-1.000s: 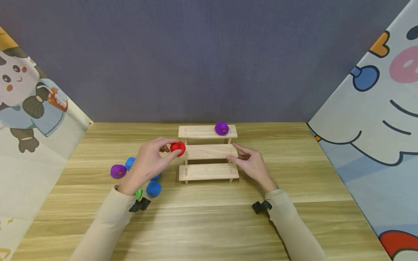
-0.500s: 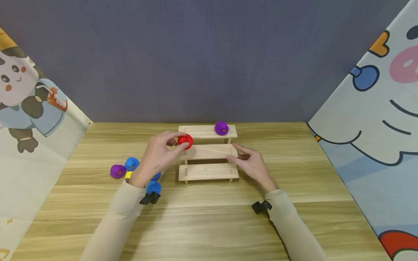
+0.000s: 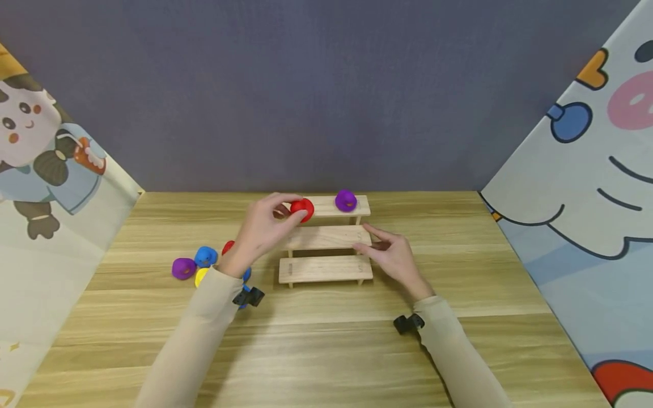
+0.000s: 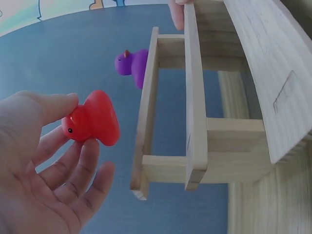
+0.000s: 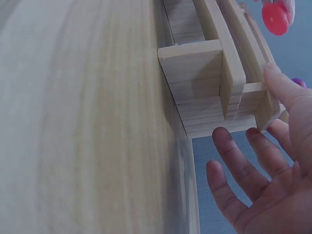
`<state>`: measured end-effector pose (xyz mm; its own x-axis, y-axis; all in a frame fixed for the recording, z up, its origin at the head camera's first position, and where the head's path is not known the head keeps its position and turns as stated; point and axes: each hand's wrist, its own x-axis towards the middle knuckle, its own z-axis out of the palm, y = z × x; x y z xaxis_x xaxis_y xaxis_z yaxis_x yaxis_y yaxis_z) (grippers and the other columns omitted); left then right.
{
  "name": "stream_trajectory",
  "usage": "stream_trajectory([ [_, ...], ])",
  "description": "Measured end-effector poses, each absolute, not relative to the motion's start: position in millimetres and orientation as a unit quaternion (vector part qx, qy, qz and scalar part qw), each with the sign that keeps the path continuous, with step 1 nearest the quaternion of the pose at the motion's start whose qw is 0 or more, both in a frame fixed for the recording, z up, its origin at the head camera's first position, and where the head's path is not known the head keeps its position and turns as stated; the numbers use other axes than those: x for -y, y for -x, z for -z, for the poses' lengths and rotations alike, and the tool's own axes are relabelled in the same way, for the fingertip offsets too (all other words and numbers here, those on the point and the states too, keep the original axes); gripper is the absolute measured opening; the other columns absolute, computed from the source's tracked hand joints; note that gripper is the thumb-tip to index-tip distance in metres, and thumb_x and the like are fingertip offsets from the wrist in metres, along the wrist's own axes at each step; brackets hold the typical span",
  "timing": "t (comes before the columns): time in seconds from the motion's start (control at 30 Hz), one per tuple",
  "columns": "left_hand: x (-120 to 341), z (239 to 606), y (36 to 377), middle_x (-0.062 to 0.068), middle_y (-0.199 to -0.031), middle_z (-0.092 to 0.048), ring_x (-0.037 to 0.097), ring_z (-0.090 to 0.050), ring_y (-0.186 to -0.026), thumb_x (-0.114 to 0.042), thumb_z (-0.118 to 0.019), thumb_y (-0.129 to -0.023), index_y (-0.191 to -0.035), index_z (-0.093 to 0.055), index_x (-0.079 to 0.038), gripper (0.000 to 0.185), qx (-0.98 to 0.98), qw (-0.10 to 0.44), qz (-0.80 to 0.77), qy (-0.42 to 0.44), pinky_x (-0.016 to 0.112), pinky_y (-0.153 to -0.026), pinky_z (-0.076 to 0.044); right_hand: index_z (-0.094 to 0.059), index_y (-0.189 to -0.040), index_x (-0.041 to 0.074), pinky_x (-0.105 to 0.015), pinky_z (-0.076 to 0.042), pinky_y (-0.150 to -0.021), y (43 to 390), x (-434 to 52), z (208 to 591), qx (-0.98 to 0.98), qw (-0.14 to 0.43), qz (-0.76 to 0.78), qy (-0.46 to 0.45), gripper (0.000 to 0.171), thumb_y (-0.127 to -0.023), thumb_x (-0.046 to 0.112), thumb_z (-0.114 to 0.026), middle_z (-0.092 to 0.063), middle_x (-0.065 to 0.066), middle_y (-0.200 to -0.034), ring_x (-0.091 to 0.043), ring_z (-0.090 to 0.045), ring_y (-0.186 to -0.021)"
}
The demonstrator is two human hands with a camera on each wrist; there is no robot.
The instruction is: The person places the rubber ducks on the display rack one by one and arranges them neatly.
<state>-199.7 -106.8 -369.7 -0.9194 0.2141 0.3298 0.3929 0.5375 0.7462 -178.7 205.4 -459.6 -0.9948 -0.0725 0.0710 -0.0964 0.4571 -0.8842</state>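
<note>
Thumb and fingers of my left hand (image 3: 265, 226) pinch a red rubber duck (image 4: 92, 119) by its head. In the head view the duck overlaps the left part of the top step of a three-step wooden stand (image 3: 326, 269); the left wrist view shows it apart from the step. A purple rubber duck (image 3: 346, 200) sits toward the right end of that top step. My right hand (image 3: 393, 255) grips the right end of the middle step between thumb and index finger. Its other fingers (image 5: 239, 153) spread beside the stand in the right wrist view.
Left of the stand, several rubber ducks lie on the wooden table (image 3: 326, 351): a purple duck (image 3: 183, 268), a blue duck (image 3: 206, 256), a yellow duck (image 3: 201, 276) and others partly hidden by my left arm. A dark wall (image 3: 316, 96) rises behind the table.
My left hand has carried the red duck to the right and farther back, from beside the middle step to the top step. My right hand stays on the stand.
</note>
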Motion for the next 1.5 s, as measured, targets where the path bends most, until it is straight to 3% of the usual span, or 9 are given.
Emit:
stream_trajectory([
  [0.13,99,370,207,0.007,-0.113,-0.076,0.023,-0.074,-0.092,-0.027,-0.081,-0.095,-0.123,-0.079,-0.012,0.031,0.866,0.099,0.46,0.172,0.039,-0.082,-0.063,-0.066,-0.147,0.02,-0.028,-0.064,-0.084,178,-206,459,0.853,0.009,-0.518,-0.052,0.065,-0.089,0.042,-0.088,-0.078,-0.017,-0.124,-0.03,-0.08,-0.105],
  [0.33,85,373,218,0.008,-0.113,-0.075,0.024,-0.074,-0.093,-0.027,-0.081,-0.095,-0.123,-0.079,-0.013,0.031,0.865,0.09,0.46,0.177,0.04,-0.084,-0.063,-0.066,-0.146,0.021,-0.031,-0.064,-0.086,178,-207,462,0.856,0.014,-0.514,-0.052,0.066,-0.089,0.043,-0.088,-0.076,-0.016,-0.13,-0.028,-0.08,-0.105],
  [0.53,74,374,223,0.009,-0.114,-0.074,0.023,-0.071,-0.092,-0.027,-0.08,-0.096,-0.125,-0.078,-0.012,0.033,0.871,0.072,0.453,0.174,0.035,-0.08,-0.058,-0.066,-0.147,0.021,-0.03,-0.064,-0.085,178,-207,463,0.85,0.013,-0.524,-0.053,0.067,-0.088,0.046,-0.088,-0.082,-0.012,-0.11,-0.025,-0.081,-0.101],
  [0.83,64,374,228,0.007,-0.116,-0.075,0.02,-0.068,-0.089,-0.029,-0.08,-0.096,-0.126,-0.078,-0.012,0.033,0.874,0.079,0.44,0.187,0.033,-0.077,-0.054,-0.066,-0.147,0.021,-0.027,-0.064,-0.082,177,-207,461,0.848,0.01,-0.527,-0.058,0.066,-0.089,0.046,-0.087,-0.083,-0.01,-0.103,-0.024,-0.081,-0.098],
  [1.3,57,375,232,0.005,-0.118,-0.073,0.023,-0.069,-0.097,-0.033,-0.08,-0.097,-0.129,-0.077,-0.014,0.037,0.879,0.063,0.437,0.179,0.036,-0.081,-0.055,-0.066,-0.146,0.021,-0.022,-0.063,-0.08,176,-208,462,0.841,0.009,-0.537,-0.058,0.067,-0.088,0.046,-0.087,-0.083,-0.01,-0.1,-0.022,-0.082,-0.095],
  [1.5,55,376,232,0.006,-0.118,-0.073,0.025,-0.068,-0.097,-0.031,-0.081,-0.096,-0.128,-0.077,-0.013,0.037,0.876,0.069,0.442,0.181,0.035,-0.081,-0.053,-0.067,-0.146,0.021,-0.025,-0.063,-0.081,176,-207,462,0.841,0.011,-0.539,-0.056,0.066,-0.088,0.045,-0.088,-0.081,-0.013,-0.113,-0.022,-0.081,-0.097],
])
